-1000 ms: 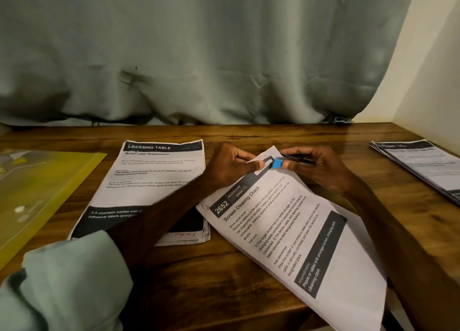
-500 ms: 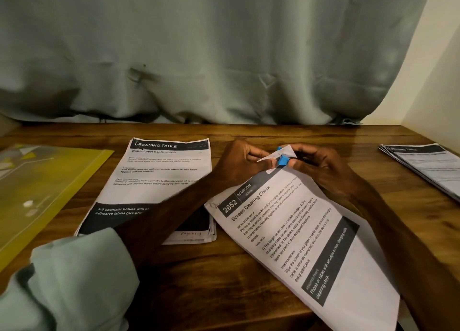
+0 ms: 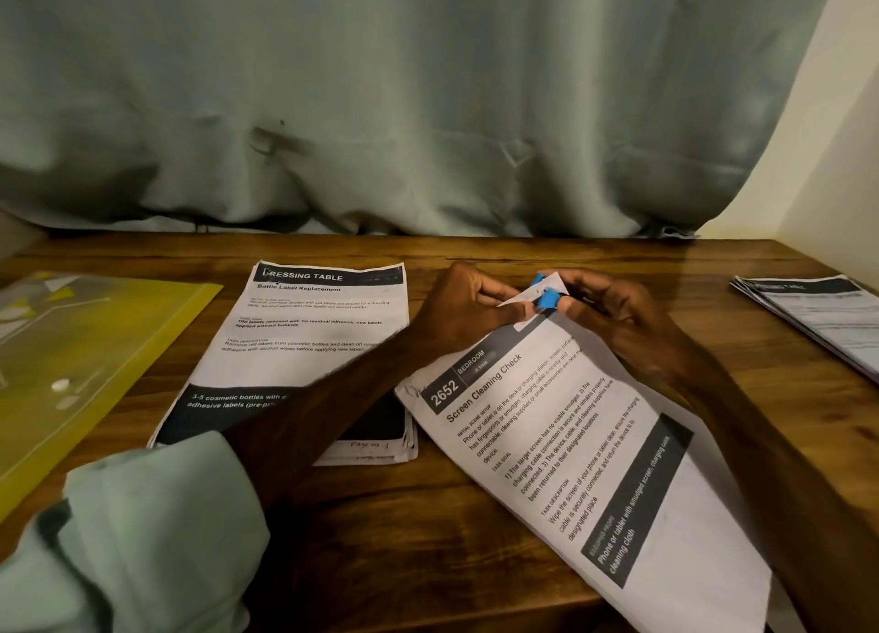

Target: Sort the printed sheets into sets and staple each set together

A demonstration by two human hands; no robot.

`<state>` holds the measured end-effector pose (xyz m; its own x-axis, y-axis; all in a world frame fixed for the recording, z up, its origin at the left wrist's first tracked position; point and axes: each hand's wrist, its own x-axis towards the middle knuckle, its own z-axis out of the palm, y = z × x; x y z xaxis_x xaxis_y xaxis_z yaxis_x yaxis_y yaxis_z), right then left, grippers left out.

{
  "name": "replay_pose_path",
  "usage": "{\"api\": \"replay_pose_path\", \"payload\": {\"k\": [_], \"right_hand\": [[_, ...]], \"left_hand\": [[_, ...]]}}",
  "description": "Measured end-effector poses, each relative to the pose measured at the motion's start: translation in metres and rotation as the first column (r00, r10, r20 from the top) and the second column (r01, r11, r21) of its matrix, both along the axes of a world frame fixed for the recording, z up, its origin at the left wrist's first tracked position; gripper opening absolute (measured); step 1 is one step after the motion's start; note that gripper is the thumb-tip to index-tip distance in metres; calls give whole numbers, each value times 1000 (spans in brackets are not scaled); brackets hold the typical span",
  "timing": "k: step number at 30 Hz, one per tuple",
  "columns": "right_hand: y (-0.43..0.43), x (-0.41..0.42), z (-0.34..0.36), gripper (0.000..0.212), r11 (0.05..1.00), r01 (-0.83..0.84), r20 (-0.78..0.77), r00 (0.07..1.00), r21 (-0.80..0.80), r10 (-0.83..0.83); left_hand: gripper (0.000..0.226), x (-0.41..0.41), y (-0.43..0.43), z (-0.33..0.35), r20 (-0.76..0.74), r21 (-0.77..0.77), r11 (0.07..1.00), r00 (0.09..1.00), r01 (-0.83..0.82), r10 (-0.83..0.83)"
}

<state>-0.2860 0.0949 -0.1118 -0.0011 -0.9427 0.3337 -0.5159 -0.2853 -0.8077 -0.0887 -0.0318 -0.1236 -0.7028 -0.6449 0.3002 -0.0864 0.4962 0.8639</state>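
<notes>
Pinching the top corner of the "Screen Cleaning Check" set (image 3: pixel 571 442) between the curled fingers (image 3: pixel 494 295) of the left hand (image 3: pixel 468 306). Gripping a small blue stapler (image 3: pixel 549 298) in the right hand (image 3: pixel 613 314), with its fingers (image 3: pixel 582 283) wrapped closely round the body and almost meeting the left ones. Closed over that same pinched corner, with blue showing above and below the paper. Running from the fingers back toward the body, slantwise on the wooden table (image 3: pixel 428 513), partly under the right forearm. Just outside the left wrist and partly beneath the left forearm, a "Dressing Table" stack (image 3: pixel 309 337), lying flat, with "Page No. 1" handwritten on a lower sheet. Farther out past that stack, a yellow plastic folder (image 3: pixel 95 347). Well apart on the outer side of the right hand, another stack of printed sheets (image 3: pixel 818 318). Beyond the fingertips, a grey-green curtain (image 3: pixel 380 109) hanging down to the table's back edge. Nearest the body, a pale green sleeve (image 3: pixel 142 537) on the left arm.
</notes>
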Motion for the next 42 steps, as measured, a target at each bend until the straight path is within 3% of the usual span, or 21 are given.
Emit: {"api": "replay_pose_path", "payload": {"k": [8,13,18,25,42], "right_hand": [[-4,1,-3,42,1000,-6,46,999,-11,6],[-4,3,-4,41,1000,28,-3,1000,-9,-28],[-4,9,-3,54,993,61,-39,997,-97,-65],[-7,11,-5,40,968,76,-142,983,-239,-112],[-11,7,-10,30,979,55,-90,993,-194,-73]], "left_hand": [[24,0,-1,0,-3,-50,999,1000,-15,15],[22,-2,-1,-1,-9,-82,996,1000,-25,24],[21,-3,-3,-3,-18,-65,997,999,-32,31],[21,-2,-3,-4,-15,9,1000,1000,-12,12],[22,0,-1,-3,4,-11,999,999,-38,38]]}}
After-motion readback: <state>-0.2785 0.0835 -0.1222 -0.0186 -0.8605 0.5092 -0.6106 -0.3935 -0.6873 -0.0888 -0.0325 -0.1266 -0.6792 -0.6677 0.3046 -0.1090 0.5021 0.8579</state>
